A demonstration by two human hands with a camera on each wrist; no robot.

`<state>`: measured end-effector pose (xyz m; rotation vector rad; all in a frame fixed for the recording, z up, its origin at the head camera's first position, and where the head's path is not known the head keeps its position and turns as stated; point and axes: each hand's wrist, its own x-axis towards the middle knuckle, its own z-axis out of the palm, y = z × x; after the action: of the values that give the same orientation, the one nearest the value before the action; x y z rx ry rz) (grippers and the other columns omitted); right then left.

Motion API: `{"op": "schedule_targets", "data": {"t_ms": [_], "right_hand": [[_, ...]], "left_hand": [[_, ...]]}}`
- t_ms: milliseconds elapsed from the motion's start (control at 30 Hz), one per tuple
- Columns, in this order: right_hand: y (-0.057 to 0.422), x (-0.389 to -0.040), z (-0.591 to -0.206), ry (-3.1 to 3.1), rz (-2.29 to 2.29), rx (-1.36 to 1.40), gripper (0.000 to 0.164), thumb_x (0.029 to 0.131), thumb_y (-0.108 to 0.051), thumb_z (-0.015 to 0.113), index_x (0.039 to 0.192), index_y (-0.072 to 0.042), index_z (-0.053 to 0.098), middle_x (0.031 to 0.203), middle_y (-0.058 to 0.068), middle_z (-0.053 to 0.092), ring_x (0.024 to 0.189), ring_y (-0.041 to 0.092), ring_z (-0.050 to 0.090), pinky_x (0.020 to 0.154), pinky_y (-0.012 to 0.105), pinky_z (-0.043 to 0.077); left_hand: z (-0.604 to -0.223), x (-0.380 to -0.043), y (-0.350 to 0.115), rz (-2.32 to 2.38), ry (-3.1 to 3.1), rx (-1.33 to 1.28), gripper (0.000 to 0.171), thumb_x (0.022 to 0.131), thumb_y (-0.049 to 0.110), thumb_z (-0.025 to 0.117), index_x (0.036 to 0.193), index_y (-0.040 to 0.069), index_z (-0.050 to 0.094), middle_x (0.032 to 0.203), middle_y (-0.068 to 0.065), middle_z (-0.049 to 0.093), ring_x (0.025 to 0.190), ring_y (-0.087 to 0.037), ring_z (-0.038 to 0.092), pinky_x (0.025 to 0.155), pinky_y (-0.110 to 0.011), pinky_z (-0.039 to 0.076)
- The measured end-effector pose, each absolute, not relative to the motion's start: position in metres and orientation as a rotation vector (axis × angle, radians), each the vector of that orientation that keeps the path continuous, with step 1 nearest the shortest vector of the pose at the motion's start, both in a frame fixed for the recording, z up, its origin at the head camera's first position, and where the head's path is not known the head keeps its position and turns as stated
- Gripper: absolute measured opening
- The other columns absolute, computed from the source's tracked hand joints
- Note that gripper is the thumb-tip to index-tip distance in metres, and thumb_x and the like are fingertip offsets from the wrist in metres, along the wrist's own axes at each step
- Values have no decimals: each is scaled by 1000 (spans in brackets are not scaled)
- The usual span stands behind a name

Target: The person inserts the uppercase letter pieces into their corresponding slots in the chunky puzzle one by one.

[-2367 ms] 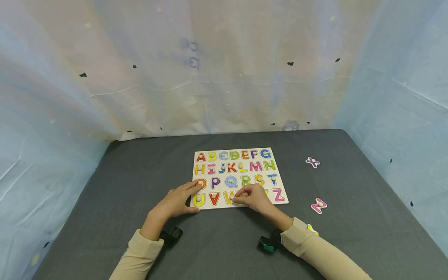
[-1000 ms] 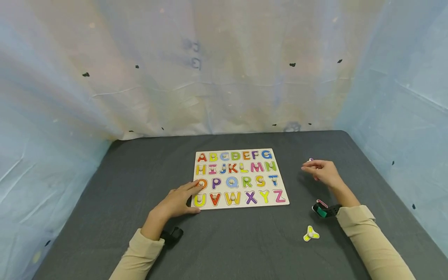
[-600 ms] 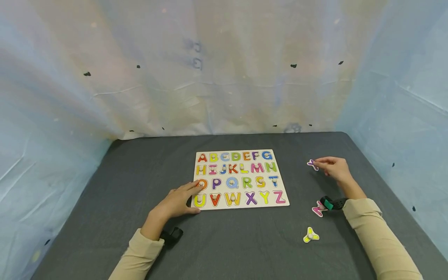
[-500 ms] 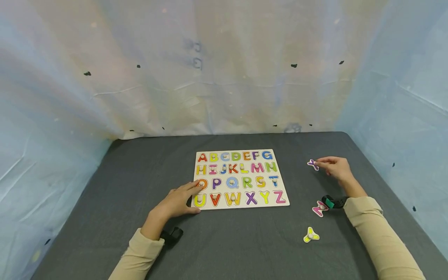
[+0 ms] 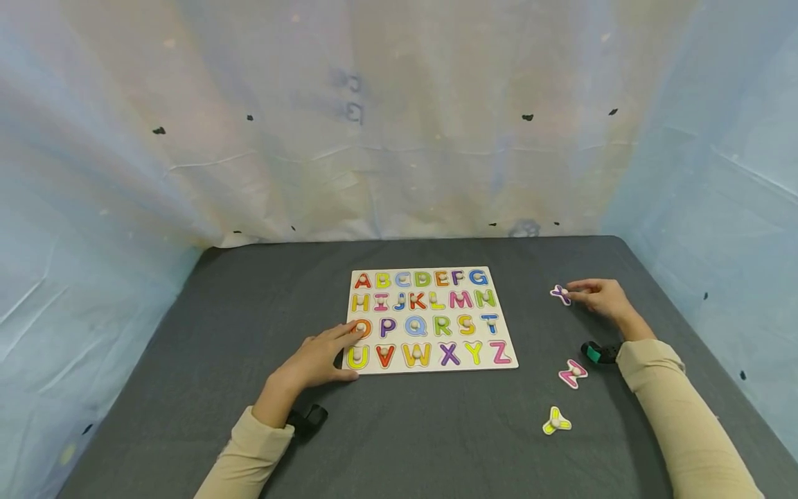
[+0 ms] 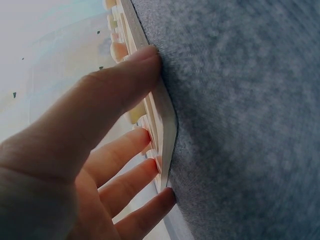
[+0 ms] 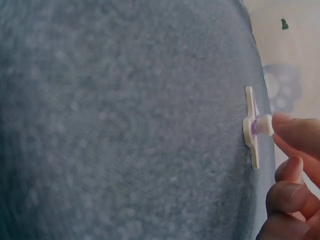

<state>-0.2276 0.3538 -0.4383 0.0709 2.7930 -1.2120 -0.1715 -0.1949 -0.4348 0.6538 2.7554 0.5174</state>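
Observation:
A wooden alphabet puzzle board [image 5: 430, 373] lies on the table. Most of its letters carry round knobs; its X, Y and Z places show flat coloured letters. My left hand [image 5: 324, 357] rests at the board's near left corner, thumb against the front edge, fingers extended along the left side by the O. To the right of the board, my right hand [image 5: 603, 299] pinches the knob of a purple X puzzle piece [image 5: 557, 293]. In the right wrist view the X piece [image 7: 248, 131] stands edge-on, close over the grey cloth, with a fingertip at its white knob.
A pink Z piece [image 5: 569, 378] and a yellow Y piece [image 5: 551, 427] lie face up on the grey cloth [image 5: 436, 436], nearer to me than the X piece. Pale sheeting [image 5: 411, 173] rises behind and beside the table.
My right hand has left the W on the board and moved right to the X piece, taking its knob and turning the piece slightly. My left hand has stayed at the corner.

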Motion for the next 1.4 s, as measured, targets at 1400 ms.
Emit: {"op": "schedule_targets", "data": {"t_ms": [1400], "right_hand": [[333, -215, -435, 2981, -1055, 45, 39, 89, -28, 69, 108, 6, 70, 69, -17, 57, 63, 0, 43, 55, 21, 39]], "left_hand": [[-434, -170, -194, 507, 2749, 650, 77, 80, 32, 78, 147, 15, 42, 158, -9, 34, 142, -38, 37, 107, -63, 32]]}}
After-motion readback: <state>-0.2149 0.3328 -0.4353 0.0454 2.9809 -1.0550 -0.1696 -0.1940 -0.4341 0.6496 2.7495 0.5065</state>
